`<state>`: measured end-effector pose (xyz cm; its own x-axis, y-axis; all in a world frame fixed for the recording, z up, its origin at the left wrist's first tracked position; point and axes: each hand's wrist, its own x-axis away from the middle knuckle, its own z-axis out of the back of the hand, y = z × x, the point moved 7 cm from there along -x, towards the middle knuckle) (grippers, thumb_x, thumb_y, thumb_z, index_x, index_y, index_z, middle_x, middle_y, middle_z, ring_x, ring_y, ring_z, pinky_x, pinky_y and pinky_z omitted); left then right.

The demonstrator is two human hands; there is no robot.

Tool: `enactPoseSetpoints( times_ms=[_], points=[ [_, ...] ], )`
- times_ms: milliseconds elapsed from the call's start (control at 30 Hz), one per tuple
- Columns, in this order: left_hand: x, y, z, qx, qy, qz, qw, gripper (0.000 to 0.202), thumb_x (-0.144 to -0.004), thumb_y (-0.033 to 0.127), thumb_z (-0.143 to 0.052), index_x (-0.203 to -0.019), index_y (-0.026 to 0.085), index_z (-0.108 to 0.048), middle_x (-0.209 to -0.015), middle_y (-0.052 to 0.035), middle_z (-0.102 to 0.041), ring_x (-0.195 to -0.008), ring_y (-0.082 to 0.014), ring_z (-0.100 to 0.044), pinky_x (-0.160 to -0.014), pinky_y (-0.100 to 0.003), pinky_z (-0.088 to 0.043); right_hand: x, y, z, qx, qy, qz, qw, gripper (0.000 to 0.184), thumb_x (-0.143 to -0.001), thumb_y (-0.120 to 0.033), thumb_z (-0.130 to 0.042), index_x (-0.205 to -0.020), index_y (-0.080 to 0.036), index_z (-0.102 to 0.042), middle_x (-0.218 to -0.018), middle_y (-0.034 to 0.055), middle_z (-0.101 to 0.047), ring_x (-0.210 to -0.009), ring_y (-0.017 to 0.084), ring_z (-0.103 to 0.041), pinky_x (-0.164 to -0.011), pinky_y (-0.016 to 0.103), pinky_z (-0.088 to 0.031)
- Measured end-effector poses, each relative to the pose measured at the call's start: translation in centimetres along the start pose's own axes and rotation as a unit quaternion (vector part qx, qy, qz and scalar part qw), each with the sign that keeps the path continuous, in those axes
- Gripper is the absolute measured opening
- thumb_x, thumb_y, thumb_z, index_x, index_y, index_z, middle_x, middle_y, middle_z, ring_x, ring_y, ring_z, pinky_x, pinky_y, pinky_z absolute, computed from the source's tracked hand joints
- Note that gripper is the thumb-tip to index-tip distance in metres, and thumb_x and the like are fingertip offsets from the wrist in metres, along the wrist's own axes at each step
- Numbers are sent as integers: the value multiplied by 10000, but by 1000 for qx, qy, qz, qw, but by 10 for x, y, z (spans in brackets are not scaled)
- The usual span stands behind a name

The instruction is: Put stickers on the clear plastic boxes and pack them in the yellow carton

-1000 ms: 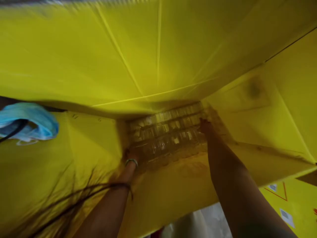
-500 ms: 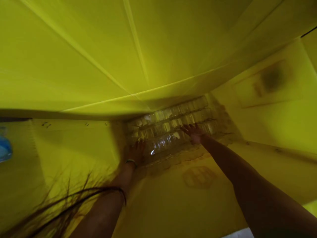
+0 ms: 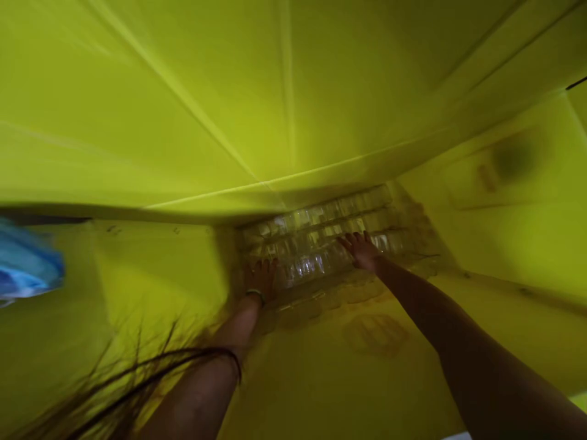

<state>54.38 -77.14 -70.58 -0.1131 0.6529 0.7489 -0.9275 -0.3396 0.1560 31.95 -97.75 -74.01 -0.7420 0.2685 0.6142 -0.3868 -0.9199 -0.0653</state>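
Note:
Several rows of clear, shiny plastic pieces [image 3: 307, 265], which look like cups or small bottles, lie at the bottom of a deep yellow enclosure. My left hand [image 3: 261, 278] rests at the left end of these rows, fingers spread and pointing away from me. Toward the right side, my right hand [image 3: 364, 252] lies over the rows with its fingers apart. Nothing shows gripped in either hand. Dim light hides how firmly the fingers touch the plastic.
Yellow walls [image 3: 160, 263] close in on both sides, and a creased yellow sheet [image 3: 220, 79] hangs above. A blurred blue-and-white object [image 3: 32, 263] is at the left edge. Strands of dark hair [image 3: 132, 373] cross my left forearm.
The view has shifted, so the blue-and-white object shows more at the left. Both hands stay spread over the clear plastic rows, with little visible movement against them.

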Motion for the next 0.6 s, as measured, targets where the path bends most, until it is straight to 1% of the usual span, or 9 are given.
enactPoseSetpoints(
  times_ms=[100,167,233,300,400,467,533,567,600],
  points=[
    [12,0,19,2,26,11,1000,958,-644,329,-747,-1474,229,-279,-1394,-207,-419,-1281,-467,-382,-1045,-661,-261,5,6,30,15,19,-2,1000,1049,-632,-199,-697,-1519,-240,-138,-1448,178,-391,-1269,405,-379,-1050,608,-206],
    [24,4,34,6,45,18,999,994,-624,313,-772,-1479,229,-272,-1378,-199,-429,-1264,-448,-401,-1037,-638,-307,15,12,57,32,33,-5,999,1060,-617,-212,-711,-1516,-251,-152,-1444,170,-404,-1264,414,-382,-1043,614,-207],
    [39,12,54,13,69,23,997,1046,-586,295,-806,-1481,246,-267,-1363,-187,-438,-1243,-424,-420,-1029,-616,-338,31,21,91,59,58,-6,997,1046,-610,-220,-717,-1509,-257,-184,-1438,162,-417,-1254,411,-389,-1037,609,-209],
    [59,24,78,20,98,23,995,1097,-554,303,-832,-1484,262,-251,-1355,-179,-438,-1230,-404,-422,-1041,-628,-314,55,30,130,93,89,-11,992,1008,-624,-213,-699,-1504,-256,-208,-1421,158,-438,-1235,397,-405,-1027,597,-221],
    [94,45,121,31,142,15,989,1097,-579,361,-819,-1491,268,-217,-1368,-173,-418,-1233,-386,-402,-1063,-675,-222,105,41,192,135,129,-17,982,939,-661,-222,-665,-1498,-234,-239,-1372,174,-481,-1206,383,-431,-1006,580,-252],
    [121,58,153,36,168,4,985,1088,-598,382,-803,-1495,267,-198,-1379,-176,-412,-1246,-392,-381,-1057,-696,-201,148,44,232,153,156,-29,975,928,-669,-229,-665,-1498,-228,-248,-1358,190,-491,-1201,381,-439,-1004,575,-257],
    [155,71,185,34,198,-8,980,1108,-592,385,-804,-1499,248,-183,-1388,-187,-409,-1260,-405,-356,-1052,-707,-197,197,42,271,162,201,-45,965,930,-686,-223,-662,-1507,-241,-224,-1357,211,-490,-1207,374,-447,-1000,565,-264],
    [175,76,200,31,214,-11,976,1122,-583,387,-809,-1500,240,-179,-1391,-188,-409,-1264,-405,-349,-1055,-704,-201,219,37,290,161,230,-45,959,916,-709,-223,-652,-1511,-249,-210,-1352,225,-492,-1209,364,-455,-989,553,-280],
    [197,81,215,26,230,-11,973,1125,-584,392,-807,-1500,238,-173,-1396,-180,-409,-1269,-396,-344,-1063,-694,-205,239,29,309,152,267,-36,951,856,-762,-248,-628,-1511,-248,-212,-1331,246,-504,-1215,353,-463,-974,540,-302]
  ],
)
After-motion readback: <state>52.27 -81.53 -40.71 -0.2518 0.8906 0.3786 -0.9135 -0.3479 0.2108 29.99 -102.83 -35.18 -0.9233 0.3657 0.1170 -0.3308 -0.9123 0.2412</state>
